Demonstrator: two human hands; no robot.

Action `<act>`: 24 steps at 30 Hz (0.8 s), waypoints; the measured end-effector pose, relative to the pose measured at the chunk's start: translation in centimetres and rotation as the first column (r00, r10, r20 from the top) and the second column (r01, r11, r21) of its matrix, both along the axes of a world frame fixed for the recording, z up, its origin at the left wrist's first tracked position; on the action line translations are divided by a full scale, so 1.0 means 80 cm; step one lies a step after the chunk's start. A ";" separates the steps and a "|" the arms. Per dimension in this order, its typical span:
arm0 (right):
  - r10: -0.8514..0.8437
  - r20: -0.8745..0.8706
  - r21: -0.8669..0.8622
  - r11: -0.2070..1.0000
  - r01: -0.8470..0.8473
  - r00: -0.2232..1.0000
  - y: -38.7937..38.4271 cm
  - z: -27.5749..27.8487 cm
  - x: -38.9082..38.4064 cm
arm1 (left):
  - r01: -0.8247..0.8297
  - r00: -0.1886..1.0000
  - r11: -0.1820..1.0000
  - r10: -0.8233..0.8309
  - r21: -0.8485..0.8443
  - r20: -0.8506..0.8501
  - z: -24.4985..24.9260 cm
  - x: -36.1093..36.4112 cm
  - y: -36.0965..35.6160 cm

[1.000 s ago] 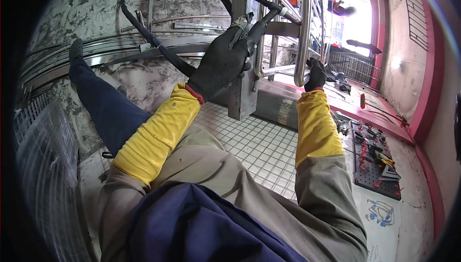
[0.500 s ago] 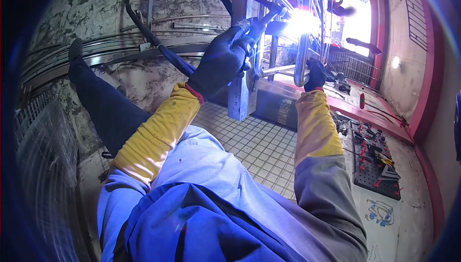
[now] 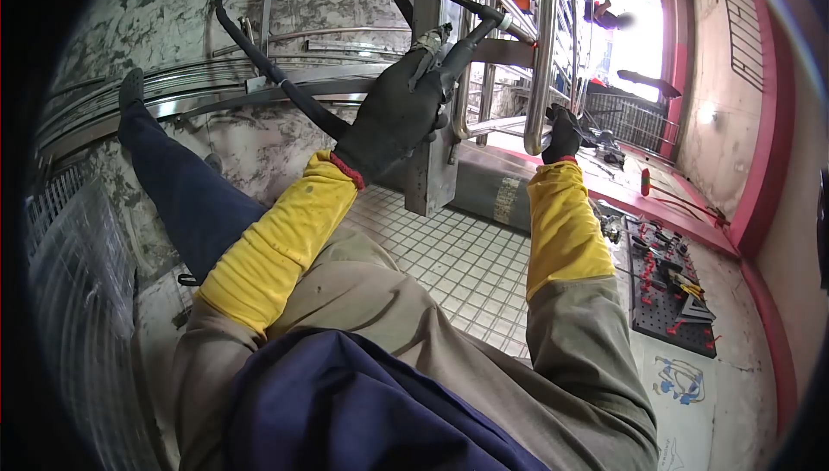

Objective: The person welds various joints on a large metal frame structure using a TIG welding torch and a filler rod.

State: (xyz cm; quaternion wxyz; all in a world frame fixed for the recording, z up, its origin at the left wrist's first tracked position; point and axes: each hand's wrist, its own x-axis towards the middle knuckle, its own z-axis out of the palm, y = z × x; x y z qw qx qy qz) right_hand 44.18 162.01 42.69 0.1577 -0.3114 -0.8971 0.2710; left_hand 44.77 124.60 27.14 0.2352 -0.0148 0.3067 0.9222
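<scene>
Grips a black T-shaped welding torch [image 3: 469, 45] in the black-gloved left hand [image 3: 384, 117] beside a shiny round steel tube [image 3: 542, 74], with the black-gloved right hand [image 3: 563, 136] near its lower end, hold impossible to tell

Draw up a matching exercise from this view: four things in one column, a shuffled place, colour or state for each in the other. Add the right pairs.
Things
1. Torch
2. Forearm sleeves
3. Pegboard
4. Floor tiles

Place, colour or state
A. Yellow
B. Bearing tools
C. Pale, laid in a grid
D. Gripped in the left hand

Right pairs: 1-D, 2-A, 3-B, 4-C
</scene>
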 end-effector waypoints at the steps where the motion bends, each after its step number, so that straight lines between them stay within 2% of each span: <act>1: 0.024 0.018 0.035 0.999 -0.025 1.000 -0.001 0.001 0.001 | -0.001 1.000 1.000 0.001 0.000 0.001 0.000 0.000 0.001; 4: 0.071 0.070 0.099 0.992 -0.078 0.995 0.003 0.004 0.005 | 0.014 1.000 1.000 -0.014 0.024 0.021 0.004 0.000 -0.001; 6: 0.240 0.173 0.249 0.928 -0.278 0.955 0.022 0.006 0.010 | -0.026 1.000 0.988 0.023 0.151 0.016 0.009 0.002 -0.005; 7: 0.334 0.279 0.382 0.822 -0.423 0.901 0.029 0.007 0.012 | -0.037 0.999 0.982 0.033 0.185 0.026 0.011 0.003 -0.004; 8: 0.332 0.278 0.382 0.823 -0.421 0.901 0.035 0.005 0.015 | -0.035 0.999 0.982 0.031 0.185 0.026 0.010 0.003 -0.002; 10: 0.414 0.130 0.438 0.791 -0.427 0.901 0.017 -0.001 0.014 | -0.100 0.994 0.992 0.104 0.076 -0.046 0.008 0.003 0.001; 11: 0.414 0.130 0.437 0.791 -0.427 0.901 0.008 -0.001 0.010 | -0.100 0.994 0.992 0.104 0.075 -0.045 0.008 0.005 -0.001; 12: 0.292 0.048 0.284 0.913 -0.294 0.955 0.004 0.000 0.007 | -0.070 0.997 0.994 0.072 0.084 -0.024 0.016 0.006 -0.011; 13: 0.150 -0.011 0.110 0.983 -0.148 0.989 0.000 0.001 0.004 | -0.040 0.999 0.995 0.041 0.093 -0.002 0.020 0.006 -0.016; 17: 0.068 -0.034 0.063 0.996 -0.065 0.997 0.003 -0.001 0.000 | -0.033 0.999 0.995 0.031 0.091 0.024 0.015 0.007 -0.010; 19: 0.124 -0.010 0.123 0.985 -0.122 0.992 -0.008 0.000 0.001 | -0.128 0.988 0.989 0.121 -0.067 -0.099 0.006 0.007 0.004; 20: 0.082 -0.015 0.106 0.991 -0.080 0.997 -0.015 0.001 0.000 | -0.084 0.992 0.987 0.069 -0.137 -0.108 -0.012 0.006 0.014; 22: 0.043 -0.041 0.068 0.997 -0.040 0.998 -0.006 -0.002 -0.004 | -0.025 0.994 0.988 0.009 -0.153 -0.108 -0.007 0.003 0.004; 24: 0.022 -0.051 0.049 0.999 -0.020 0.998 -0.001 -0.003 -0.005 | -0.025 0.997 0.993 0.017 -0.116 -0.076 -0.004 0.003 0.005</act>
